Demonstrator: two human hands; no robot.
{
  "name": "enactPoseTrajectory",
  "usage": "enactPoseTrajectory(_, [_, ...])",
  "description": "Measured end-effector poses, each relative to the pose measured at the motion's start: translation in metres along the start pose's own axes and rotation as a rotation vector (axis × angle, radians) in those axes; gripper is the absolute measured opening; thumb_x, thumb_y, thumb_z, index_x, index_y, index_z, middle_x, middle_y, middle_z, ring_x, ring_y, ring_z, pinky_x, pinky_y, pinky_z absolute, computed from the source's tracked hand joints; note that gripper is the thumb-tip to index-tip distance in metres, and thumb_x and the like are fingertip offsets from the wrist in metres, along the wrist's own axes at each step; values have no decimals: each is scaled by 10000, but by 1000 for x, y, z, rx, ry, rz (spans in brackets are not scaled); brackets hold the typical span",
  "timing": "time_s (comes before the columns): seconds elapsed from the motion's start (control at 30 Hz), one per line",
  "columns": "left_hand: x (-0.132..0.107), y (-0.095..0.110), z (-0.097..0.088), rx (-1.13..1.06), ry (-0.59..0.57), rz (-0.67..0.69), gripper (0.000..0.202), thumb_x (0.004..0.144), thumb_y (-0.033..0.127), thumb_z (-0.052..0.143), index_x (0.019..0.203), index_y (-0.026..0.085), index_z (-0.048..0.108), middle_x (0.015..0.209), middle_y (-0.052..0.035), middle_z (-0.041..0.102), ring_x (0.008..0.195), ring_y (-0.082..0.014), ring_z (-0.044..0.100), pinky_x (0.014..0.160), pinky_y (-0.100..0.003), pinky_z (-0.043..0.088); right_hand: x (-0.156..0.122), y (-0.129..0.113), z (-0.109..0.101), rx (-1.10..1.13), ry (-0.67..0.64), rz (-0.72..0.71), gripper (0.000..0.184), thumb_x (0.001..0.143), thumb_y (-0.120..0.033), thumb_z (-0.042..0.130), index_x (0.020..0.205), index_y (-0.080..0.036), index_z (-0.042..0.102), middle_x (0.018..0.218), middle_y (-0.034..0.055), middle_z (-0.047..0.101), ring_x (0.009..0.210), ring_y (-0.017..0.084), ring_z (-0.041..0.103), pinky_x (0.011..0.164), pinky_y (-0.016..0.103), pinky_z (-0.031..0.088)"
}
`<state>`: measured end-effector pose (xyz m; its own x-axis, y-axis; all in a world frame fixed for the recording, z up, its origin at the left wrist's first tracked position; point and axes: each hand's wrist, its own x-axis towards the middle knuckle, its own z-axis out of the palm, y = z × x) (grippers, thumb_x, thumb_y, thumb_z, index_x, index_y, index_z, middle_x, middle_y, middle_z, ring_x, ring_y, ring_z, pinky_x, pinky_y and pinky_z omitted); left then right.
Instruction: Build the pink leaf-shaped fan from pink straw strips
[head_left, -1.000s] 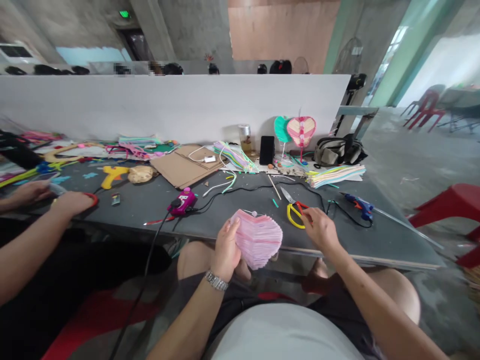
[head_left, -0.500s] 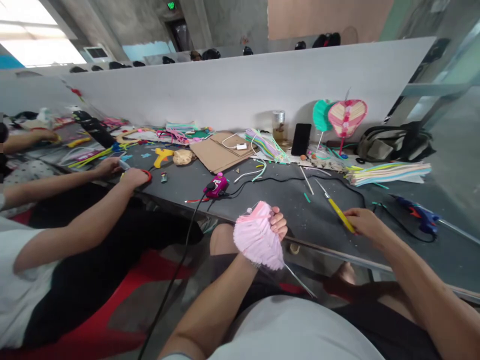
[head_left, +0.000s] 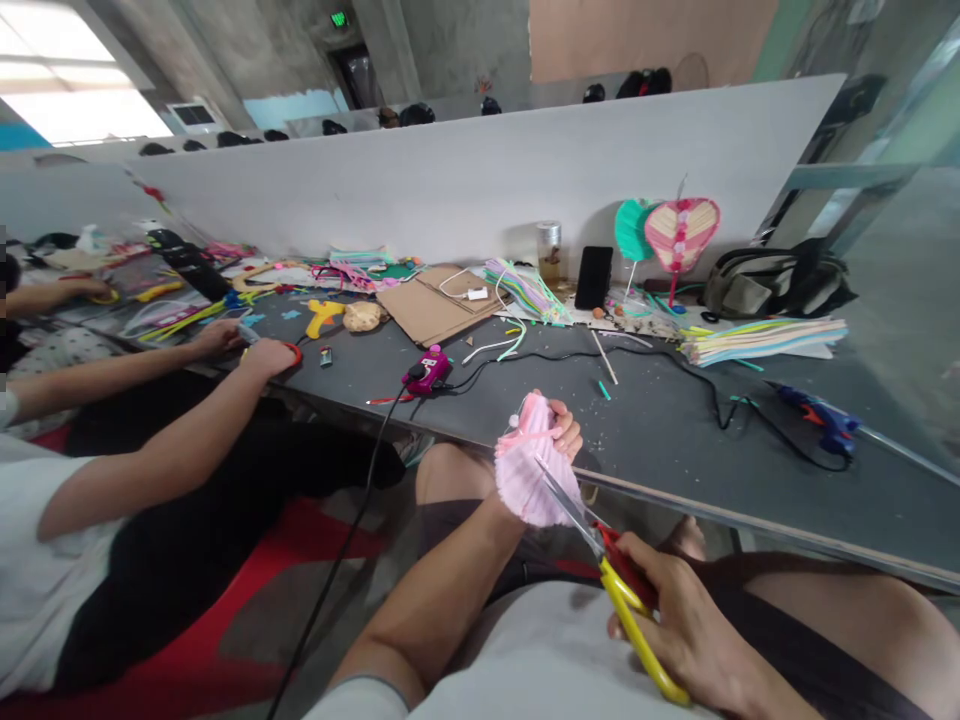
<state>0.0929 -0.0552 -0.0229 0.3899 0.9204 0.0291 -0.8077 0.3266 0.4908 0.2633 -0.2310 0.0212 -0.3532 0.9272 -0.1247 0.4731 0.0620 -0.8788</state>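
My left hand [head_left: 568, 432] is closed around the edge of a pink pleated fan [head_left: 536, 490], held over my lap just in front of the table edge. A paler pink strip and a small white bead-like piece show near its top. In my right hand [head_left: 679, 620] is a pair of scissors [head_left: 626, 605] with one red and one yellow handle. Their blades are parted, and one lies across the front of the fan. Whether the other blade passes behind the fan is hard to see.
A blue glue gun [head_left: 821, 420] lies at the right of the table [head_left: 675, 430], its cord trailing. Behind are bundled pipe cleaners [head_left: 761, 342], a phone [head_left: 593, 278], a jar [head_left: 550, 252] and a heart-shaped fan [head_left: 682, 235]. A magenta plug box [head_left: 428, 370] sits near the edge. A co-worker's hands [head_left: 262, 358] work at left.
My right hand has picked the scissors up off the table and brought them left and down to the fan. The fan has shifted slightly right and turned in my left hand.
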Motion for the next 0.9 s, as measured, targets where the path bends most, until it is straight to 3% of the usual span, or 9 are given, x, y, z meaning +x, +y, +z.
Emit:
enactPoseTrajectory(0.17, [0,-1,8,127,43,30,553,829,772,619,813,220,597,584,43,340,504,-112,268,537,-307,211,6,6,9,-163,31,-64,237,937,-426,610,868,-210,540,748,-31,564,651,131,439,613,266,356])
enactPoseTrajectory(0.4, [-1,-8,9,143,6,117,733,584,912,692,819,229,567,609,51,346,513,-101,264,509,-310,179,12,8,16,-280,121,-98,195,880,-346,671,847,-219,527,736,-31,585,631,134,462,609,263,356])
enactPoseTrajectory(0.77, [-6,-4,17,176,17,170,690,564,857,774,756,229,565,570,58,335,484,-91,264,492,-295,188,17,9,19,-451,267,-237,324,877,-399,705,767,-233,450,659,-36,555,557,129,448,557,255,315])
enactPoseTrajectory(0.9, [-8,-5,16,174,-5,225,742,452,858,822,782,237,584,584,60,338,508,-103,280,516,-304,223,17,10,20,-402,275,-226,313,873,-401,704,784,-234,455,661,-40,549,563,128,436,558,258,312])
